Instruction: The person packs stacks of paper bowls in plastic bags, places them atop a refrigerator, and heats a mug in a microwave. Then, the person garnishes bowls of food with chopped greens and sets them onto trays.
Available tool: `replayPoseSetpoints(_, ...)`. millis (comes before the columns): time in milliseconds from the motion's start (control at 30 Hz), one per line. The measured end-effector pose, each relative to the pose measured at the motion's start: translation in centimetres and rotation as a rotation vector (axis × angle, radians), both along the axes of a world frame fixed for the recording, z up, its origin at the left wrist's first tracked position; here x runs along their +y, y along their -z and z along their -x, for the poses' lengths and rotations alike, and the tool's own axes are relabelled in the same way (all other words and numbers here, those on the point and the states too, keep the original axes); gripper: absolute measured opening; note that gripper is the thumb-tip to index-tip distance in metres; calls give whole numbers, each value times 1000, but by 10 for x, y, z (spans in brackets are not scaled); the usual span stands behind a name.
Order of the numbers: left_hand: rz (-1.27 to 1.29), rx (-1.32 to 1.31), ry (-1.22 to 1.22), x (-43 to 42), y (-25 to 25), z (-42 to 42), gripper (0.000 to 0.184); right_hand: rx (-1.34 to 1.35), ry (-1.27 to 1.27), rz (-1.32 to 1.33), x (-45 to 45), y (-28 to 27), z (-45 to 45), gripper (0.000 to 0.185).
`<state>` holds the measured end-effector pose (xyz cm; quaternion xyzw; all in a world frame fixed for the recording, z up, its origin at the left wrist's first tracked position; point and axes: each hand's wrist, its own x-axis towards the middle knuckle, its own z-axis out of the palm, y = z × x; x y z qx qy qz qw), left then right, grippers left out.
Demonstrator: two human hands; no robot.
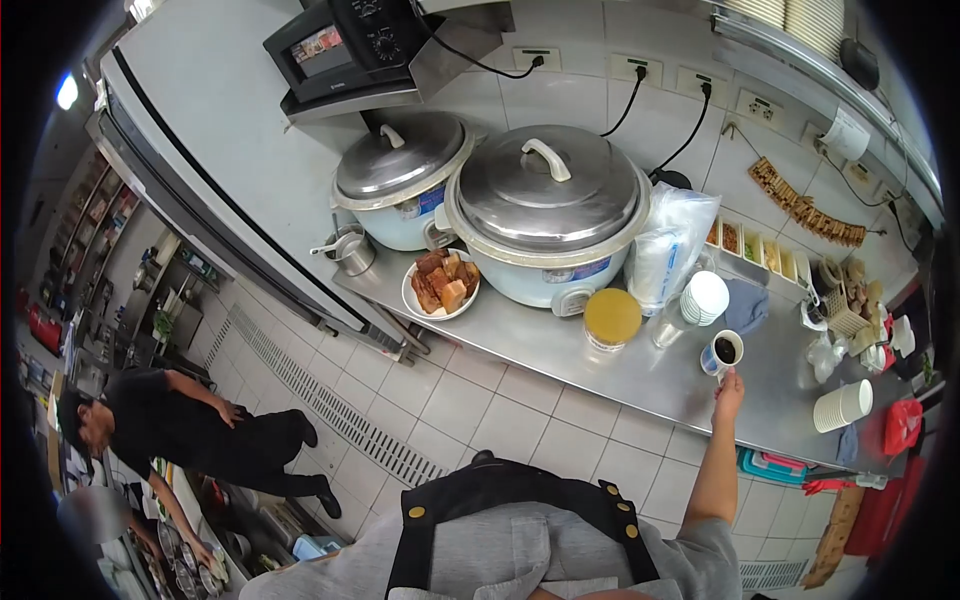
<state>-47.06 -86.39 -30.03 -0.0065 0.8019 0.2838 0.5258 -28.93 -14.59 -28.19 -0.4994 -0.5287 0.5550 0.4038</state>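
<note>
My right hand (729, 395) reaches over the front edge of the steel counter (640, 372), its fingers closed on the handle of a mug (711, 361) with dark liquid inside. I cannot tell whether the mug rests on the counter or is slightly lifted. Close by are a stack of white paper cups (705, 298), a clear container (668, 328) and a tub with a yellow lid (613, 318). A blue-grey cloth (746, 305) lies behind the mug. My left hand does not show.
Two large lidded rice cookers (548, 215) (402, 168) stand along the wall. A bowl of browned food chunks (440, 284) sits near the counter edge. More stacked cups (843, 406) stand to the right. Across the tiled floor, a person in black (190, 425) bends over another work surface.
</note>
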Motion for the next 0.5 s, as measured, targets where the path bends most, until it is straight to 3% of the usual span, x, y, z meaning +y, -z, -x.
replayPoseSetpoints(267, -54, -45, -46, -3, 17, 7, 34, 60, 18, -16, -43, -85, -30, 36)
replayPoseSetpoints(500, -15, -152, -75, -77, 13, 3, 34, 139, 14, 12, -77, -148, -32, 34)
